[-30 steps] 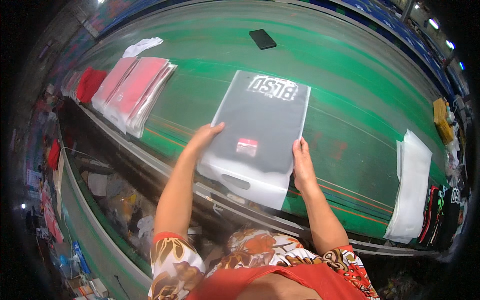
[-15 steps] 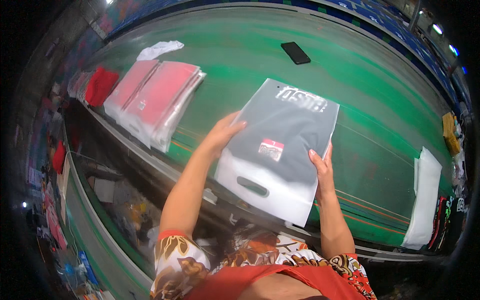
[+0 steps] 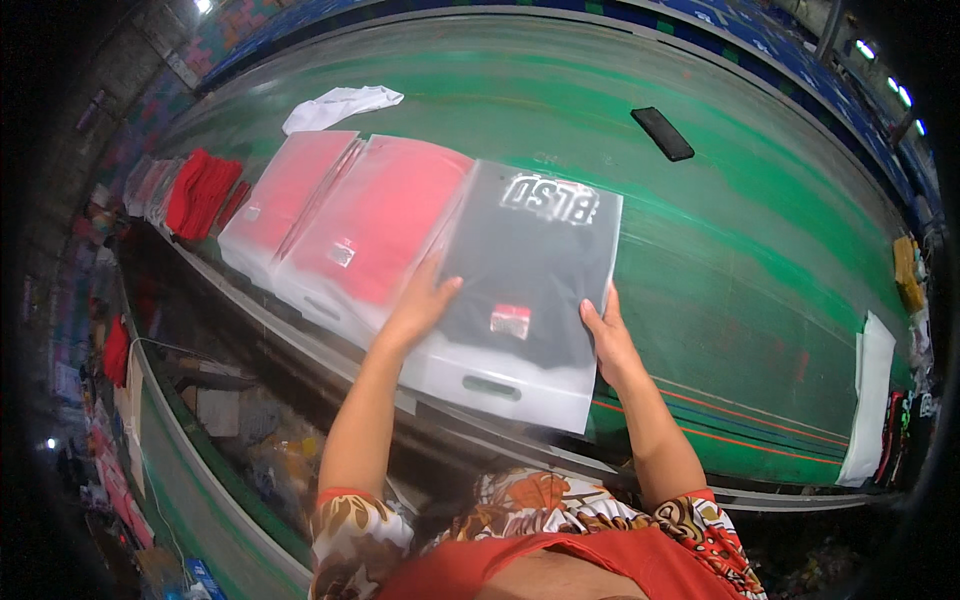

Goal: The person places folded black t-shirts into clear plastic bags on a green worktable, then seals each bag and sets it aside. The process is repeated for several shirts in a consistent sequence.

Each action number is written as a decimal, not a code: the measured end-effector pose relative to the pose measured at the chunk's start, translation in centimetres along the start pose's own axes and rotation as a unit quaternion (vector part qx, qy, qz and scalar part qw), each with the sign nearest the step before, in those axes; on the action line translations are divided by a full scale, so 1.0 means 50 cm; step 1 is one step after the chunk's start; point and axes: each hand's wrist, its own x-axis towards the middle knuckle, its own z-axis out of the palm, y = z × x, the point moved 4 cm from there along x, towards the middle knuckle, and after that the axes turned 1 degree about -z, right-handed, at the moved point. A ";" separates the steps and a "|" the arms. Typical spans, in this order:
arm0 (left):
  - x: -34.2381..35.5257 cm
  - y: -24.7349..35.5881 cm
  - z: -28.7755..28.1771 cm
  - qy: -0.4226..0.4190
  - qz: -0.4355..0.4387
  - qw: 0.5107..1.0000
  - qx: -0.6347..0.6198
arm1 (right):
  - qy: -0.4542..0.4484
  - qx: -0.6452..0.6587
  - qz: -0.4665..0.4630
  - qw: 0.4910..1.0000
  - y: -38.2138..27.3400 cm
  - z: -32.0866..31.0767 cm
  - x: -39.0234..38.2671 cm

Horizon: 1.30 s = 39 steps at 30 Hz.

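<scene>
Both my hands grip a frosted plastic garment bag point(image 3: 530, 250) with a folded dark garment inside, a white print at its top and a small red-and-white label lower down. An oval handle hole shows in the bag's near, whitish end. My left hand point(image 3: 425, 300) is closed on the left edge, thumb on top. My right hand point(image 3: 608, 335) pinches the right edge the same way. Just left of it, and touching or overlapped by its left edge, lies a stack of similar bags point(image 3: 385, 220) with red garments; another stack of red bags point(image 3: 295, 195) adjoins that one.
The green table point(image 3: 720, 300) carries a black phone point(image 3: 662, 134) at the far right and a white cloth point(image 3: 345, 105) at the far left. Folded red garments point(image 3: 200, 195) lie at the left end. White bags point(image 3: 868, 400) lie at the right beside dark folded garments point(image 3: 893, 440).
The bagged dark garment has moved left and now sits against the red stack, lying flatter. My hands have travelled with it and keep their hold.
</scene>
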 end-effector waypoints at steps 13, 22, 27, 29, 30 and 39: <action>-0.015 0.059 0.028 0.026 -0.059 0.975 0.213 | 0.129 -0.118 -0.039 0.984 0.024 0.014 -0.018; -0.051 0.141 0.043 0.103 -0.091 0.928 0.346 | 0.059 -0.281 -0.062 0.956 0.019 -0.081 -0.122; -0.134 0.222 0.145 0.252 0.144 0.870 0.399 | 0.033 -0.346 -0.079 0.934 -0.034 -0.247 -0.326; -0.193 0.291 0.270 0.195 0.200 0.873 0.401 | 0.063 -0.338 -0.070 0.936 -0.057 -0.342 -0.412; -0.235 0.320 0.330 0.168 0.230 0.871 0.401 | 0.061 -0.350 -0.058 0.933 -0.083 -0.375 -0.451; -0.258 0.218 0.434 0.130 0.083 0.785 0.601 | 0.130 -0.375 -0.119 0.910 -0.159 -0.679 -0.694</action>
